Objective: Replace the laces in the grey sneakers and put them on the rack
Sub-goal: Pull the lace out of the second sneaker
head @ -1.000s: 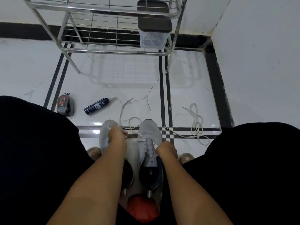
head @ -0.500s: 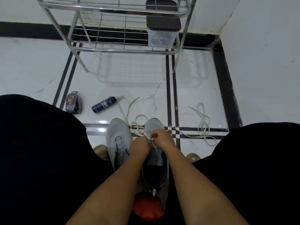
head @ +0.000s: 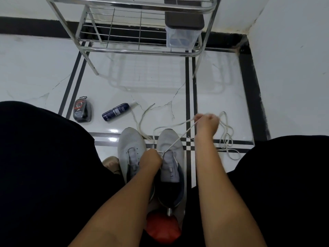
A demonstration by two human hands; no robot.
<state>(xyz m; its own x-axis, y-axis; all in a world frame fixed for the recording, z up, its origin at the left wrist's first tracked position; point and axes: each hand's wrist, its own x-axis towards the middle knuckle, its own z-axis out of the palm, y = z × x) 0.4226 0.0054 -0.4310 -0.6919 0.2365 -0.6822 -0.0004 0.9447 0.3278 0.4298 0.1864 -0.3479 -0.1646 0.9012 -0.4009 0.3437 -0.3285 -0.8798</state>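
Two grey sneakers stand side by side on the floor between my knees: the left sneaker (head: 130,148) and the right sneaker (head: 170,145). My left hand (head: 151,158) presses on the right sneaker's eyelet area, fingers closed at the lace. My right hand (head: 207,121) is raised to the right, fist closed on a white lace (head: 178,139) stretched taut from that shoe. Another white lace (head: 227,136) lies coiled on the floor at the right. The metal rack (head: 138,50) stands at the back.
A dark spray bottle (head: 116,111) and a black shoe-polish container (head: 81,111) lie on the floor at the left. A clear box with a dark lid (head: 183,31) sits on the rack's lower shelf. A white wall (head: 293,68) rises at the right. Something red (head: 162,229) lies behind the sneakers.
My right hand has pulled away from the right sneaker, up and to the right, drawing the lace taut. My left hand has stayed at the shoe's eyelets.
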